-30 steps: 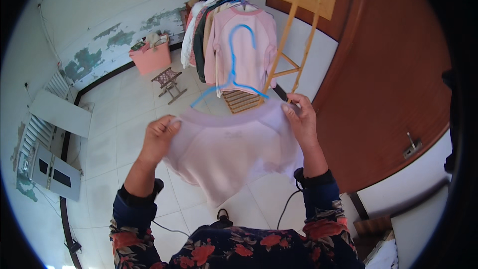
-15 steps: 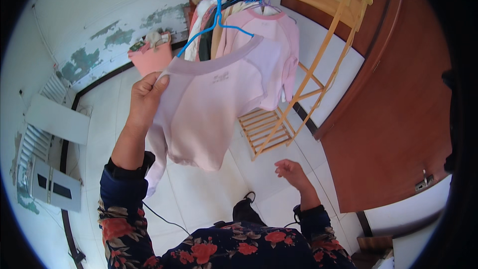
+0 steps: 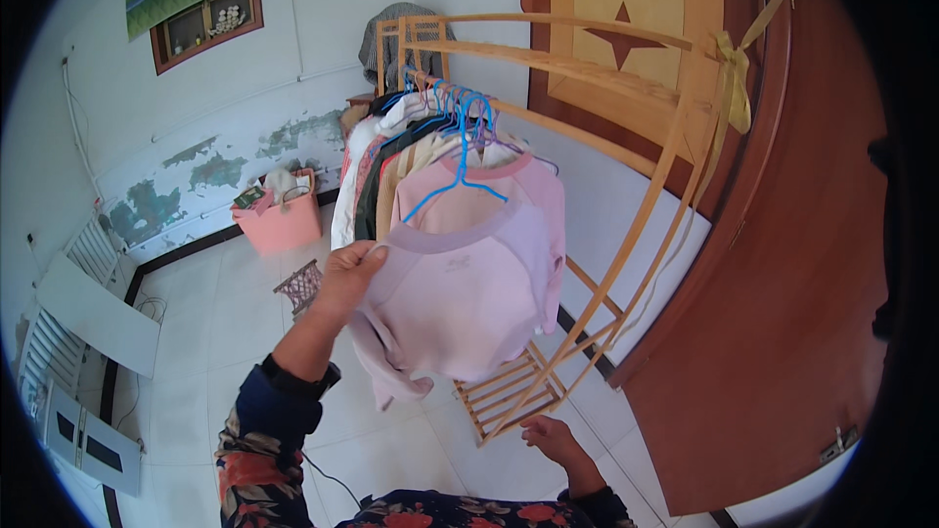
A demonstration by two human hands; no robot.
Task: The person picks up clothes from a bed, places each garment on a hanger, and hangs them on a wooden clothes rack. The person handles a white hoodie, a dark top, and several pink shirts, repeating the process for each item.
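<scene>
A pale pink long-sleeved top (image 3: 460, 298) hangs on a blue hanger (image 3: 460, 176). My left hand (image 3: 354, 274) pinches the top's shoulder beside the neckline. The hanger's hook is up among other hangers at the rail of a wooden clothes rack (image 3: 577, 137); whether it rests on the rail I cannot tell. Right behind it hangs a pinker top (image 3: 548, 200), partly covered. My right hand (image 3: 556, 442) is low, apart from the clothes, near the rack's slatted bottom shelf (image 3: 509, 391). It holds nothing, its fingers loosely bent.
Several other garments (image 3: 367, 176) fill the rail's far end. A pink basket (image 3: 279, 220) with things in it stands by the peeling wall. A brown door (image 3: 753, 362) is at the right, and a yellow ribbon (image 3: 734, 88) is tied to the rack's near post.
My left hand has brought the top and its hanger forward and right, up to the rack's rail. The view has tilted up, showing more rack. My right hand stays low and empty.
</scene>
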